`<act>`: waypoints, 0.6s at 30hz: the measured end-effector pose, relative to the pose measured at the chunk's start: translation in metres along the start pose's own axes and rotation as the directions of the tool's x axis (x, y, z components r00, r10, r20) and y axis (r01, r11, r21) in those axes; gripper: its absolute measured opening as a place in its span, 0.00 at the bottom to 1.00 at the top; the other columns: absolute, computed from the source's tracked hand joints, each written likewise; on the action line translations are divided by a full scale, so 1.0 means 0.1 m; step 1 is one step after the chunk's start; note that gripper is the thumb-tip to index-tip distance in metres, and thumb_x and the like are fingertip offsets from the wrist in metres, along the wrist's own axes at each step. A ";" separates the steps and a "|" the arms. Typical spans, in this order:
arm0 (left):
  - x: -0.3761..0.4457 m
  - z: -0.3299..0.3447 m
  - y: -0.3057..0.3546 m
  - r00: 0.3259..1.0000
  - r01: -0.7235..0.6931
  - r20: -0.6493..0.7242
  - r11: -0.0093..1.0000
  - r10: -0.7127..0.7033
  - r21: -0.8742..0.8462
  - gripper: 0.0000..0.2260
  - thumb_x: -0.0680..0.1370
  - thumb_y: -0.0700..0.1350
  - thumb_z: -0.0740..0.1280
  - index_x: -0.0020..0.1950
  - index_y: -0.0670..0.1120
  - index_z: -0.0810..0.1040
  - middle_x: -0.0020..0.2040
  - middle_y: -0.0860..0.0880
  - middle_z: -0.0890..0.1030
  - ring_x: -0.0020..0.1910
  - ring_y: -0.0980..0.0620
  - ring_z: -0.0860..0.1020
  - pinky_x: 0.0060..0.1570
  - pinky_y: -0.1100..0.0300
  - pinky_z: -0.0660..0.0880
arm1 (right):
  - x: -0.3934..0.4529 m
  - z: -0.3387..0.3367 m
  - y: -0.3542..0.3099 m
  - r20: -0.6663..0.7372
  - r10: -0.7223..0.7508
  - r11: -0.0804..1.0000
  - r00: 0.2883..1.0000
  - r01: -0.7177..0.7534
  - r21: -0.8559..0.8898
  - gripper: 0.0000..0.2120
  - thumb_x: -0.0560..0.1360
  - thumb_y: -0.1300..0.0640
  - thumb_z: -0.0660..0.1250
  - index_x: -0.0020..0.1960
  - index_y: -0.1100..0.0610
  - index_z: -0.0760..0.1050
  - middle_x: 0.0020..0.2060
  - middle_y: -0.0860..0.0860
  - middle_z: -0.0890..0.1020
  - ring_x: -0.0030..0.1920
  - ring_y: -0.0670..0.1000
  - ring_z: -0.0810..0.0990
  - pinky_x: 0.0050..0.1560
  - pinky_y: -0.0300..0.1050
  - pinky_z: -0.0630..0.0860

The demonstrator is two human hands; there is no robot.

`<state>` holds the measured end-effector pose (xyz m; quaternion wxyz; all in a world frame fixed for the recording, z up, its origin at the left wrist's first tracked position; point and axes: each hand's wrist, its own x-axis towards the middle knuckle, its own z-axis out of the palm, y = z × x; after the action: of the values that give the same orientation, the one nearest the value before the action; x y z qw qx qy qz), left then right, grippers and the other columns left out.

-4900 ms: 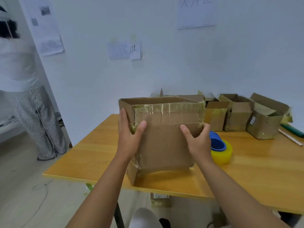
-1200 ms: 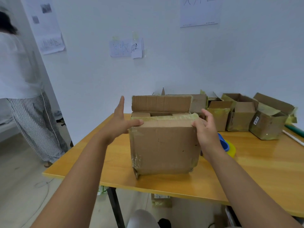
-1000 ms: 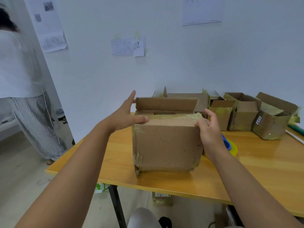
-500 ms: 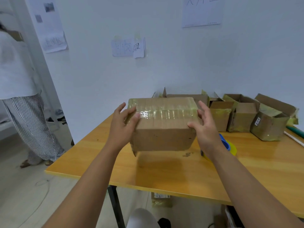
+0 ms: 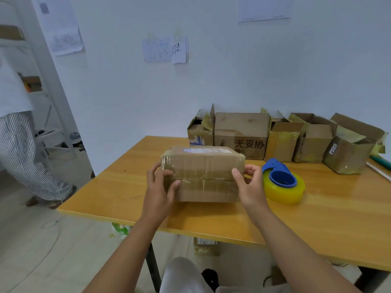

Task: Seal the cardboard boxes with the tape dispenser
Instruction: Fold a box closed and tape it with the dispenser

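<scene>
Two hands grasped a closed cardboard box [image 5: 202, 174] near the desk's [image 5: 118, 187] front edge: the left hand [image 5: 159, 187] curled its fingers around the box's left end, thumb on the taped front face, while the right hand [image 5: 249, 186] gripped the right end likewise. Just beside the box, toward the right edge, lay a yellow tape roll in a blue tape dispenser [image 5: 282, 182]. Five more cardboard boxes [image 5: 281, 138], some open-flapped, stood in a row along the back edge.
</scene>
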<state>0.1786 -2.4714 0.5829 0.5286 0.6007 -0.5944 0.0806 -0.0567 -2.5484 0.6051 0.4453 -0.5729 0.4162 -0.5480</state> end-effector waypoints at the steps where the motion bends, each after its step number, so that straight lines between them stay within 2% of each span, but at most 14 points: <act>1: -0.05 0.01 -0.02 1.000 0.002 0.006 0.999 -0.002 0.032 0.13 0.76 0.45 0.72 0.56 0.51 0.71 0.70 0.51 0.63 0.57 0.71 0.68 0.43 0.76 0.69 | -0.01 0.03 0.03 -0.028 0.041 0.999 0.999 -0.042 -0.012 0.12 0.78 0.41 0.66 0.54 0.41 0.64 0.54 0.42 0.73 0.55 0.44 0.75 0.40 0.32 0.76; 2: -0.10 0.03 -0.05 1.000 0.013 0.012 0.997 -0.014 0.072 0.14 0.76 0.45 0.73 0.55 0.52 0.70 0.69 0.50 0.64 0.54 0.65 0.71 0.41 0.72 0.71 | -0.02 0.07 0.04 -0.040 0.088 0.996 0.995 -0.089 -0.019 0.13 0.78 0.36 0.63 0.54 0.41 0.63 0.53 0.42 0.72 0.52 0.43 0.75 0.36 0.32 0.75; 3: -0.14 0.05 -0.09 0.999 0.033 0.014 0.993 -0.035 0.114 0.15 0.75 0.45 0.74 0.56 0.51 0.70 0.68 0.48 0.65 0.51 0.58 0.73 0.39 0.67 0.72 | -0.02 0.10 0.04 -0.042 0.131 0.991 0.990 -0.132 -0.020 0.16 0.77 0.33 0.59 0.55 0.42 0.63 0.52 0.41 0.72 0.51 0.42 0.74 0.36 0.34 0.73; 6: -0.27 0.10 -0.18 0.993 0.119 -0.004 0.977 -0.120 0.176 0.22 0.74 0.47 0.75 0.61 0.45 0.69 0.67 0.46 0.67 0.49 0.47 0.77 0.38 0.60 0.72 | 0.05 0.18 -0.02 -0.032 0.246 0.969 0.969 -0.246 0.012 0.27 0.75 0.25 0.51 0.60 0.45 0.67 0.51 0.42 0.76 0.50 0.42 0.75 0.42 0.43 0.72; 7: -0.28 0.10 -0.19 0.989 0.148 -0.016 0.977 -0.148 0.154 0.26 0.73 0.47 0.76 0.65 0.46 0.66 0.67 0.47 0.67 0.52 0.47 0.77 0.40 0.59 0.73 | 0.09 0.19 -0.05 -0.010 0.284 0.959 0.959 -0.284 0.018 0.28 0.75 0.24 0.50 0.59 0.44 0.70 0.50 0.43 0.78 0.50 0.44 0.76 0.44 0.45 0.72; 9: -0.25 0.09 -0.18 0.965 0.262 -0.017 0.963 -0.262 0.055 0.40 0.72 0.48 0.77 0.75 0.55 0.55 0.65 0.54 0.66 0.56 0.53 0.73 0.45 0.57 0.74 | 0.14 0.19 -0.13 0.036 0.333 0.943 0.942 -0.332 -0.026 0.25 0.76 0.26 0.52 0.53 0.43 0.74 0.50 0.45 0.80 0.50 0.46 0.77 0.44 0.46 0.73; 11: -0.19 0.08 -0.17 0.937 0.350 0.014 0.937 -0.350 0.016 0.50 0.71 0.49 0.78 0.78 0.60 0.44 0.63 0.59 0.65 0.56 0.59 0.70 0.48 0.58 0.72 | 0.15 0.19 -0.16 0.050 0.321 0.942 0.946 -0.314 -0.114 0.17 0.79 0.35 0.58 0.55 0.46 0.74 0.51 0.46 0.79 0.49 0.46 0.76 0.40 0.43 0.72; 12: -0.17 0.08 -0.16 0.938 0.345 0.028 0.938 -0.346 0.036 0.51 0.71 0.49 0.78 0.79 0.61 0.43 0.63 0.58 0.64 0.56 0.61 0.68 0.48 0.60 0.71 | 0.15 0.18 -0.15 0.049 0.297 0.949 0.954 -0.289 -0.128 0.13 0.79 0.40 0.60 0.57 0.48 0.73 0.51 0.46 0.79 0.49 0.45 0.76 0.39 0.43 0.71; 14: -0.15 0.10 -0.18 0.956 0.290 0.035 0.955 -0.292 0.064 0.44 0.72 0.48 0.77 0.77 0.60 0.51 0.64 0.56 0.63 0.51 0.68 0.65 0.45 0.66 0.69 | 0.13 0.16 -0.11 0.044 0.234 0.968 0.971 -0.228 -0.101 0.07 0.80 0.47 0.63 0.55 0.47 0.74 0.50 0.45 0.79 0.48 0.44 0.76 0.38 0.41 0.71; 15: -0.16 0.12 -0.18 0.961 0.274 0.017 0.960 -0.275 0.049 0.39 0.73 0.46 0.77 0.75 0.59 0.55 0.64 0.56 0.63 0.49 0.68 0.66 0.43 0.66 0.69 | 0.11 0.14 -0.08 0.052 0.197 0.978 0.979 -0.192 -0.084 0.04 0.79 0.49 0.64 0.54 0.46 0.74 0.51 0.44 0.80 0.49 0.44 0.76 0.39 0.40 0.71; 16: -0.17 0.13 -0.18 0.963 0.269 -0.009 0.963 -0.269 0.033 0.35 0.73 0.45 0.76 0.72 0.58 0.58 0.62 0.57 0.63 0.49 0.66 0.68 0.43 0.64 0.71 | 0.08 0.13 -0.05 0.072 0.160 0.985 0.984 -0.156 -0.069 0.04 0.79 0.51 0.66 0.53 0.45 0.74 0.52 0.44 0.80 0.51 0.43 0.77 0.41 0.39 0.72; 18: -0.18 0.15 -0.20 0.962 0.271 -0.035 0.962 -0.270 0.014 0.30 0.73 0.44 0.76 0.68 0.52 0.61 0.61 0.56 0.62 0.51 0.54 0.74 0.44 0.57 0.73 | 0.02 0.12 0.05 0.127 0.110 0.993 0.986 -0.103 -0.064 0.09 0.78 0.56 0.68 0.55 0.45 0.72 0.53 0.43 0.80 0.54 0.43 0.77 0.46 0.38 0.75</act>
<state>0.1810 -2.4763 0.5524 0.5388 0.6798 -0.4971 0.0231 -0.0450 -2.5508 0.6009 0.4837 -0.5968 0.4317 -0.4729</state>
